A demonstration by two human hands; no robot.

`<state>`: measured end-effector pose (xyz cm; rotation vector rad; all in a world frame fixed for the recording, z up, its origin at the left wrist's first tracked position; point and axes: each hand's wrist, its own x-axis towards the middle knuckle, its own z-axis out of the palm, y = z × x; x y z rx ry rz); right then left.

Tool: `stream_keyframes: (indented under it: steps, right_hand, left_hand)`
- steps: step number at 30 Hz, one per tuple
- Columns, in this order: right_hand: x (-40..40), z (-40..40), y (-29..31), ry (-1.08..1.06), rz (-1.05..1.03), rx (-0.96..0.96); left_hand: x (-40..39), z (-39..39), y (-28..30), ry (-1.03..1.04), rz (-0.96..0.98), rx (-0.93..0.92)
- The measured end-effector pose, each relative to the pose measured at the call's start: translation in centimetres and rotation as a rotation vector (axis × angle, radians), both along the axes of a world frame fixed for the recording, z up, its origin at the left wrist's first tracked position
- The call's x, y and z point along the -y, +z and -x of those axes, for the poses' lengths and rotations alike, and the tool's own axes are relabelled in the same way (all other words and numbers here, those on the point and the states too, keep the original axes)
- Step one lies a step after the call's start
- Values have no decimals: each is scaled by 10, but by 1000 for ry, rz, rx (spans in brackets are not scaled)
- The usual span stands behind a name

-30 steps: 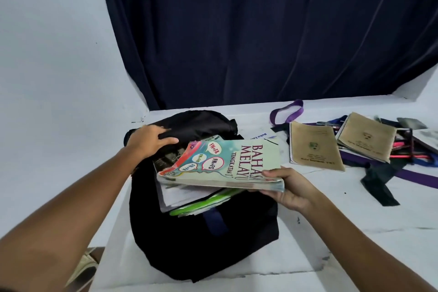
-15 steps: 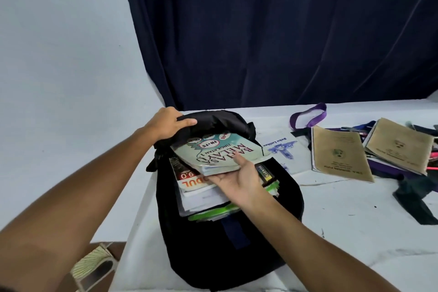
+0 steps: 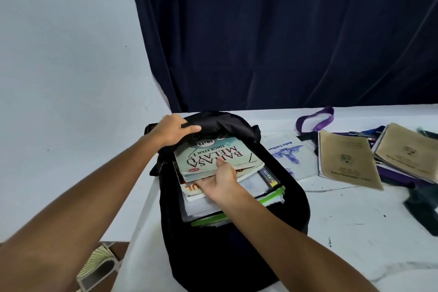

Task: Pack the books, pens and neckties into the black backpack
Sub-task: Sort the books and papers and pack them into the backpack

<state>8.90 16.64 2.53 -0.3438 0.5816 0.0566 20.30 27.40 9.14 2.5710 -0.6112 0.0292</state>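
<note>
Head view: your left hand (image 3: pixel 174 129) grips the top flap of the black backpack (image 3: pixel 294 208), fingers (image 3: pixel 189 128) curled over the fabric, likely to keep the mouth wide. Your right hand (image 3: pixel 219 181) pinches the Bahasa Melayu book (image 3: pixel 213 156), thumb on the cover and fingers beneath, feeding it over the stack of books (image 3: pixel 256 187) already inside. Both arms reach forward. Brown notebooks (image 3: pixel 343 161), a white exercise book (image 3: pixel 288 151) and a purple necktie (image 3: pixel 315 119) wait on the counter (image 3: pixel 355 220).
</note>
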Motion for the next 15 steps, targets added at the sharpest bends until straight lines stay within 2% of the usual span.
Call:
stream_keyframes:
  steps: [4, 8, 10, 12, 15]
  right_hand:
    - [18, 26, 8, 316, 158, 54]
    - [42, 52, 18, 547, 272, 99]
    - [62, 65, 22, 643, 396, 162]
    - [81, 75, 29, 688, 557, 200]
    - [136, 90, 32, 572, 639, 215]
  left_hand:
    - [-3, 0, -11, 21, -30, -5]
    - [1, 8, -16, 14, -43, -20]
    - [16, 16, -18, 33, 3, 36]
    - [28, 25, -18, 23, 71, 103]
    - [73, 48, -17, -69, 166, 150]
